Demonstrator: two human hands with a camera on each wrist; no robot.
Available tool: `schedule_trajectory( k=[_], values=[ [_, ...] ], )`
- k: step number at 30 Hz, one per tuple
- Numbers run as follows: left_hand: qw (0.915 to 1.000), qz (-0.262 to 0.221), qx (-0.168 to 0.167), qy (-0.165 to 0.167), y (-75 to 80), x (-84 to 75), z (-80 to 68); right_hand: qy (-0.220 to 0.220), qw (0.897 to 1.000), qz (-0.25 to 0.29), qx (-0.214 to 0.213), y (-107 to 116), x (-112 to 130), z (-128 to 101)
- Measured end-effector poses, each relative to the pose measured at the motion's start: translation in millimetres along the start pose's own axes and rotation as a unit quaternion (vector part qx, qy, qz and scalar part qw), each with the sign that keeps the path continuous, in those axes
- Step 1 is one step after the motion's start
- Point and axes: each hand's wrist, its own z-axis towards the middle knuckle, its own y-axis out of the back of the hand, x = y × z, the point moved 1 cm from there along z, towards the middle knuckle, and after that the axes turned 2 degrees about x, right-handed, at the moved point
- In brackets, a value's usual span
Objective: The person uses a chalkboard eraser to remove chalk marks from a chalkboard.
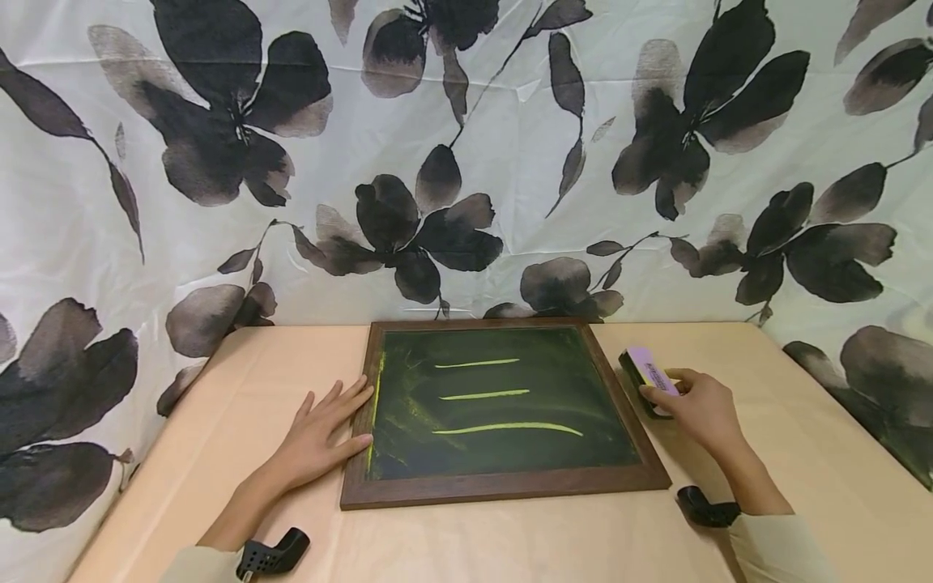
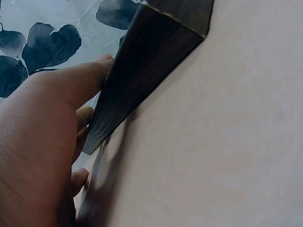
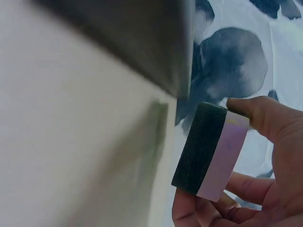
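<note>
A wood-framed chalkboard [image 1: 503, 453] lies on the table, with three yellow chalk lines across it and faint yellow smudges at its left. My left hand [image 1: 321, 437] rests on the left side of the frame, fingers spread and straight; in the left wrist view the thumb touches the dark wooden frame [image 2: 137, 61]. To the right of the board, my right hand [image 1: 703, 409] grips a chalkboard eraser [image 1: 651, 372] with a purple back and a dark felt side. The right wrist view shows the eraser [image 3: 210, 151] between thumb and fingers, raised off the table.
A pale peach cloth covers the table [image 1: 510, 542]. Behind it hangs a white curtain [image 1: 525, 146] with dark floral print, which also comes down at both sides. A black wrist device [image 1: 273, 555] sits at the left wrist, another [image 1: 707, 508] at the right.
</note>
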Motion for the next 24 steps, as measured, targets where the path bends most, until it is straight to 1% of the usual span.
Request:
schedule_trajectory(
  k=[5, 9, 14, 16, 18, 24],
  values=[
    [1.0000, 0.001, 0.002, -0.004, -1.9, -0.4, -1.0, 0.028, 0.999, -0.019, 0.000, 0, 18, 6],
    [1.0000, 0.006, 0.003, -0.006, -1.4, -0.2, -1.8, 0.055, 0.998, -0.025, 0.021, -5, 33, 13],
    [0.9999, 0.004, 0.003, -0.009, 0.9, -0.7, -1.7, 0.096, 0.993, -0.055, 0.050, -8, 50, 19],
    [0.9999, 0.005, 0.004, -0.010, 1.6, -1.1, -1.3, 0.114, 0.990, -0.068, 0.053, -7, 57, 22],
    [0.9999, 0.007, 0.005, -0.010, 1.8, -1.1, -1.4, 0.127, 0.988, -0.070, 0.059, -7, 63, 25],
    [1.0000, 0.003, 0.004, -0.006, 0.8, -1.0, -1.8, 0.115, 0.988, -0.059, 0.088, -16, 75, 37]
  ],
)
